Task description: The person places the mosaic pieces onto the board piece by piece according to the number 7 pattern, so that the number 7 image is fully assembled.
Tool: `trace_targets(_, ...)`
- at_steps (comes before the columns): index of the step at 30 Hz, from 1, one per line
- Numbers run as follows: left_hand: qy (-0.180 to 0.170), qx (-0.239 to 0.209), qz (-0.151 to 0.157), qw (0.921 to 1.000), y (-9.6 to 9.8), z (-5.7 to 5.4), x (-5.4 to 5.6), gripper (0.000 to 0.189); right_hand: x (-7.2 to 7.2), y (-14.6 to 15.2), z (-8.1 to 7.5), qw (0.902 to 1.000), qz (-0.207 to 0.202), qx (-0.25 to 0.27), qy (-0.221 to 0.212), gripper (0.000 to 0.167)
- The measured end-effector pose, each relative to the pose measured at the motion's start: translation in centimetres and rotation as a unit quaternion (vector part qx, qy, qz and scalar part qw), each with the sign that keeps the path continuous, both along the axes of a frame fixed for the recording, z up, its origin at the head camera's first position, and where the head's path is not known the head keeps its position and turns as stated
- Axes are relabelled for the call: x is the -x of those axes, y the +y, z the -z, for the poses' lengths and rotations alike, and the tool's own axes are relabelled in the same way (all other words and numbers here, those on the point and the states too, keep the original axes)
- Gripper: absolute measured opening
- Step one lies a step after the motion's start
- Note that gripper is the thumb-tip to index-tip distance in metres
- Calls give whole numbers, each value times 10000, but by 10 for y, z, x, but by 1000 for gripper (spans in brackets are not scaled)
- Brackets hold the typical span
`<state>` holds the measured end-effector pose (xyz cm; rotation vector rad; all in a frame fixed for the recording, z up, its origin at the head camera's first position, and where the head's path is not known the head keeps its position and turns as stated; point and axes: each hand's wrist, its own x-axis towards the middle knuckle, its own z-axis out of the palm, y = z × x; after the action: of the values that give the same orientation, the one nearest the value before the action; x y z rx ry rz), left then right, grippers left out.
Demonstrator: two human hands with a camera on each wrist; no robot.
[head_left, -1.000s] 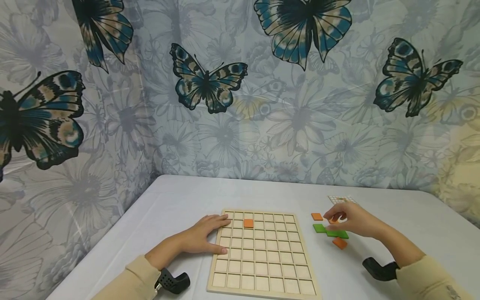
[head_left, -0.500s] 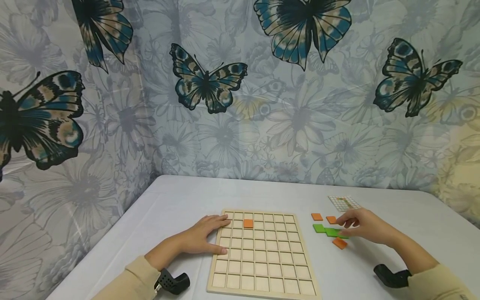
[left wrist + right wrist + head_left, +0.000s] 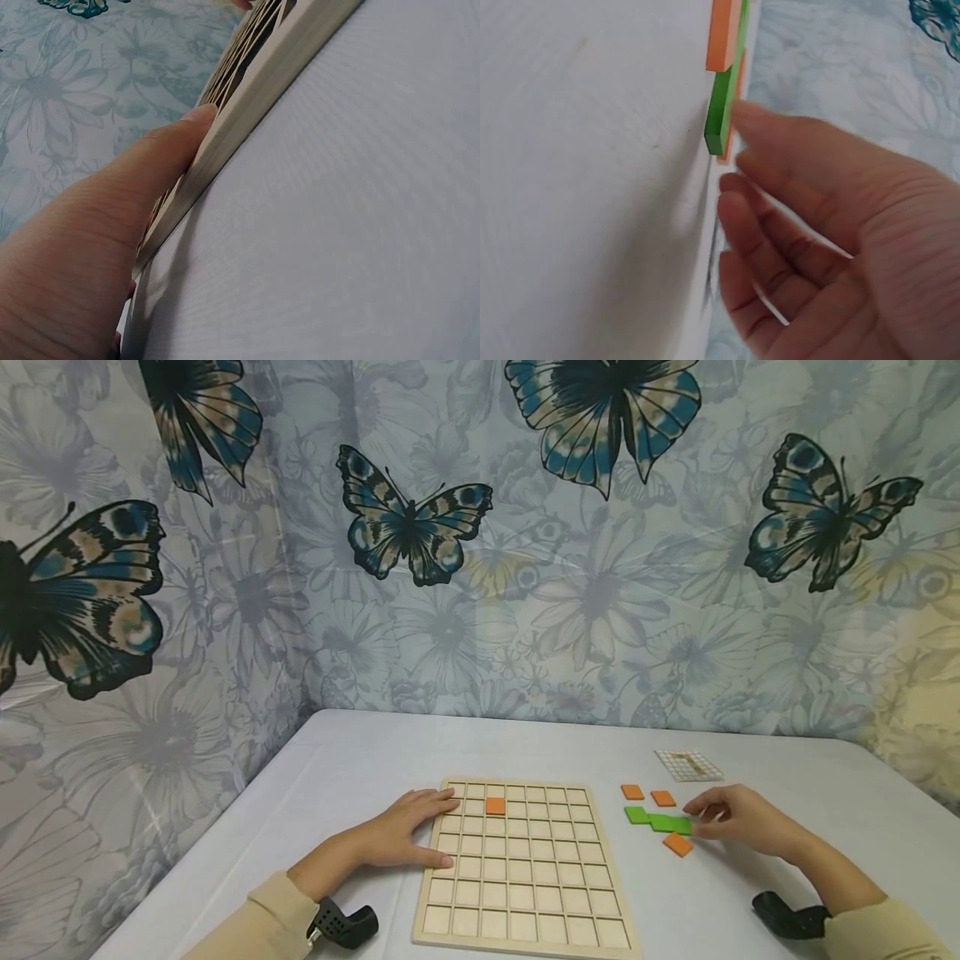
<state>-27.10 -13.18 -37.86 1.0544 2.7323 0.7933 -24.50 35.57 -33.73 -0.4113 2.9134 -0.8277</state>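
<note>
A wooden grid board (image 3: 521, 927) lies flat on the table, with one orange square tile (image 3: 495, 806) in a cell of its upper left part. My left hand (image 3: 393, 831) rests spread on the board's left edge; in the left wrist view its thumb (image 3: 169, 150) touches the rim. To the right of the board, my right hand (image 3: 750, 818) is beside the loose tiles, fingers loosely bent and holding nothing. Its thumb tip overlaps the end of a green strip (image 3: 718, 112) in the right wrist view. Another green tile (image 3: 637, 815) adjoins that strip's left end.
Loose orange tiles lie around the green ones: one far left (image 3: 632, 792), one behind the strip (image 3: 663, 798), one in front (image 3: 678, 844). A small card with a printed grid (image 3: 688, 766) lies farther back. The white tablecloth (image 3: 360, 752) reaches a butterfly-patterned backdrop.
My right hand has drawn back to the right from over the orange and green tiles, uncovering them and the grid card. The left hand has kept its place on the board.
</note>
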Motion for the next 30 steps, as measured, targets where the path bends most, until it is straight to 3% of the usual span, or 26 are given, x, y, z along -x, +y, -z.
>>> trace_targets(10,-27,14,37,10000,-1,0,0,80,-1,3,12,9997,10,215,94,38)
trace_targets(18,-42,-50,44,10000,-2,-1,-1,81,0,-1,11,9994,-222,203,194,35)
trace_targets(30,-77,1,11,10000,0,-1,-1,82,1,-1,10,9997,79,-54,240,35)
